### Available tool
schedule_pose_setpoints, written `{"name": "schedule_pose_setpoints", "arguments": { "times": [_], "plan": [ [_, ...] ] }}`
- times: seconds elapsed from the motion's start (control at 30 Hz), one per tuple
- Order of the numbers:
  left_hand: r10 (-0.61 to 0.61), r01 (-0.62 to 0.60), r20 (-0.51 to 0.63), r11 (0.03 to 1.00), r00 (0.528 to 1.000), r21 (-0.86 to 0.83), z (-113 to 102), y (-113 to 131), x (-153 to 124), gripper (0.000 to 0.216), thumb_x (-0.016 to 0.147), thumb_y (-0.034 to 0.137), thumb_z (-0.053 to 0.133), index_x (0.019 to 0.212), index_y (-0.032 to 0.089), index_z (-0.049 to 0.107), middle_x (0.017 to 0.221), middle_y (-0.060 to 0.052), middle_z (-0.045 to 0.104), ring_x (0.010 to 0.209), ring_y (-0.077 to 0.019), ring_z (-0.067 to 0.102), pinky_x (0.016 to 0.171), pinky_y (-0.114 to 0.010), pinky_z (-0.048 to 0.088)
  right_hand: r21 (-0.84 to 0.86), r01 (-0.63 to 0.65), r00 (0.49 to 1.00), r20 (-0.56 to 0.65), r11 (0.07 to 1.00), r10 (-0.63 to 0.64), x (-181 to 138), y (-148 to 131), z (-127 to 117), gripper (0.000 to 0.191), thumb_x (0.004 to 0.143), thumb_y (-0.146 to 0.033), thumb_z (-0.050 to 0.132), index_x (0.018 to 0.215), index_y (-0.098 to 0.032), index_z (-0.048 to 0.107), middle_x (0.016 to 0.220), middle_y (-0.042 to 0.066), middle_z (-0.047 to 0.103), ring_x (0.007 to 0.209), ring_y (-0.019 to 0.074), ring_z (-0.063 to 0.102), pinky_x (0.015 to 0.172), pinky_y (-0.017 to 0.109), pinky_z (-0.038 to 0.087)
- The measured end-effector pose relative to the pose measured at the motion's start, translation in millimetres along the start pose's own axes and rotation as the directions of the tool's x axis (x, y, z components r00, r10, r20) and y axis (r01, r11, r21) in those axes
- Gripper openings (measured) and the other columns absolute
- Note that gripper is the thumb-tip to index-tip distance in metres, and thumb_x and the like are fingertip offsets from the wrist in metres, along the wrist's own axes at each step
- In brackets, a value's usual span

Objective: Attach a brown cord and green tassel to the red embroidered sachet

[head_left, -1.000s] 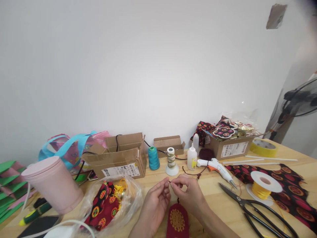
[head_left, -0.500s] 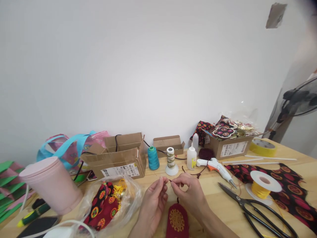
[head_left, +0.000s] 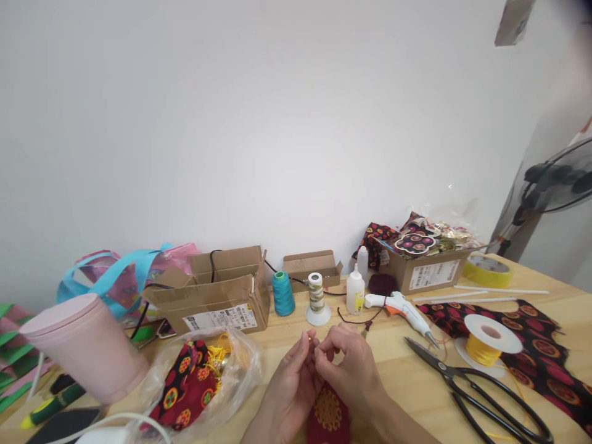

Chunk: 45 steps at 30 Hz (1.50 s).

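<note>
My left hand (head_left: 293,382) is closed, with thumb and fingertips pinching a tiny gold-coloured piece (head_left: 309,338), too small to make out well. Against it, the curled fingers of my right hand (head_left: 346,364) pinch together at the dark cord of a flat dark red pouch; most of the cord is hidden behind the fingers. Below both hands lies the dark red pouch (head_left: 329,419) with its round gold emblem, its upper part partly covered by them. Behind my right hand, a thin dark cord (head_left: 363,322) rests on the wooden table (head_left: 393,370).
Black scissors (head_left: 476,388), a yellow thread spool (head_left: 485,345) and a white glue gun (head_left: 407,314) lie on the right. A glue bottle (head_left: 356,293) and teal thread cone (head_left: 283,295) stand behind. Leftward are a plastic bag (head_left: 245,364), cardboard box (head_left: 208,302) and pink bin (head_left: 92,351).
My hands have come closer together, and my right hand's fingers have curled in more. The pouch's top and the cord above it are now more covered. The view has shifted slightly.
</note>
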<state>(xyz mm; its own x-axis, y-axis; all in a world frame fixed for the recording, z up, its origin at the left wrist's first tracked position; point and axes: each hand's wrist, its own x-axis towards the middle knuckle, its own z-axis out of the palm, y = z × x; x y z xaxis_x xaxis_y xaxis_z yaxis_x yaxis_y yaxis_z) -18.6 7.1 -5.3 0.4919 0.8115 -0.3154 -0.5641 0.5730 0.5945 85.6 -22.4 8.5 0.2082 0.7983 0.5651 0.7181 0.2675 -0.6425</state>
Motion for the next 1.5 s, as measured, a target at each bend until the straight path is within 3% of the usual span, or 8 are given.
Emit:
{"name": "schedule_pose_setpoints", "arguments": {
  "times": [0.3,0.43,0.5,0.63,0.9,1.3,1.5],
  "plan": [
    [-0.051,0.052,0.006,0.997,0.999,-0.061,5.0,-0.5,-1.8,0.015,0.069,0.023,0.058,0.081,0.016,0.055,0.08,-0.007,0.062,0.076,-0.0168,0.058,0.068,-0.03,0.044,0.031,-0.013,1.0,-0.004,0.999,0.013,-2.1,0.6,1.2,0.016,0.062,-0.013,0.051,0.047,-0.018,0.046,0.049,-0.003,0.047,0.054,0.0118,0.041,0.055,0.024,0.029],
    [-0.061,0.062,0.028,0.997,0.998,-0.046,4.6,-0.3,-3.0,0.015,0.069,0.024,0.058,0.082,0.016,0.055,0.076,-0.005,0.061,0.07,-0.0149,0.058,0.066,-0.028,0.044,0.151,-0.087,0.996,0.041,0.985,0.081,-1.4,-0.1,1.1,0.015,0.063,-0.014,0.05,0.048,-0.017,0.049,0.05,-0.002,0.048,0.054,0.0122,0.043,0.055,0.024,0.031],
    [-0.063,0.064,0.025,0.997,0.998,-0.053,3.9,-0.5,-2.8,0.014,0.069,0.024,0.058,0.081,0.016,0.055,0.074,-0.004,0.061,0.067,-0.0133,0.057,0.065,-0.026,0.043,0.26,-0.196,0.979,0.099,0.946,0.175,-0.7,0.2,2.5,0.015,0.063,-0.015,0.049,0.048,-0.017,0.051,0.049,-0.002,0.048,0.053,0.0124,0.044,0.052,0.023,0.032],
    [-0.052,0.053,0.014,0.997,0.999,-0.051,2.4,-0.7,-0.8,0.016,0.069,0.025,0.059,0.082,0.016,0.056,0.073,-0.003,0.06,0.067,-0.0131,0.057,0.065,-0.025,0.043,0.471,-0.412,0.91,0.25,0.78,0.33,0.9,1.5,6.2,0.016,0.063,-0.018,0.047,0.048,-0.015,0.049,0.043,-0.002,0.047,0.042,0.011,0.043,0.042,0.022,0.032],
    [-0.037,0.037,-0.007,0.999,0.999,-0.034,2.6,-0.4,-1.1,0.017,0.069,0.025,0.058,0.083,0.016,0.054,0.075,-0.004,0.06,0.068,-0.0134,0.056,0.065,-0.026,0.042,0.597,-0.452,0.892,0.303,0.663,0.335,1.7,-1.0,7.3,0.014,0.062,-0.017,0.048,0.048,-0.014,0.049,0.04,-0.003,0.047,0.036,0.0096,0.042,0.038,0.021,0.033],
    [-0.04,0.038,-0.036,0.998,0.999,-0.039,0.5,-1.6,1.8,0.021,0.068,0.024,0.059,0.087,0.017,0.052,0.081,-0.005,0.059,0.076,-0.0161,0.057,0.07,-0.029,0.043,0.509,-0.41,0.912,0.249,0.757,0.326,2.3,-6.3,2.9,0.012,0.059,-0.014,0.048,0.048,-0.012,0.053,0.045,-0.002,0.048,0.045,0.0088,0.04,0.044,0.019,0.034],
    [-0.043,0.042,-0.029,0.998,0.999,-0.046,0.8,-2.3,0.5,0.018,0.069,0.024,0.059,0.084,0.016,0.053,0.075,-0.005,0.059,0.068,-0.0145,0.057,0.065,-0.028,0.043,0.527,-0.434,0.901,0.278,0.731,0.334,1.4,-3.2,4.1,0.013,0.061,-0.014,0.046,0.05,-0.011,0.052,0.045,-0.001,0.048,0.042,0.0087,0.04,0.042,0.019,0.033]
  ]
}}
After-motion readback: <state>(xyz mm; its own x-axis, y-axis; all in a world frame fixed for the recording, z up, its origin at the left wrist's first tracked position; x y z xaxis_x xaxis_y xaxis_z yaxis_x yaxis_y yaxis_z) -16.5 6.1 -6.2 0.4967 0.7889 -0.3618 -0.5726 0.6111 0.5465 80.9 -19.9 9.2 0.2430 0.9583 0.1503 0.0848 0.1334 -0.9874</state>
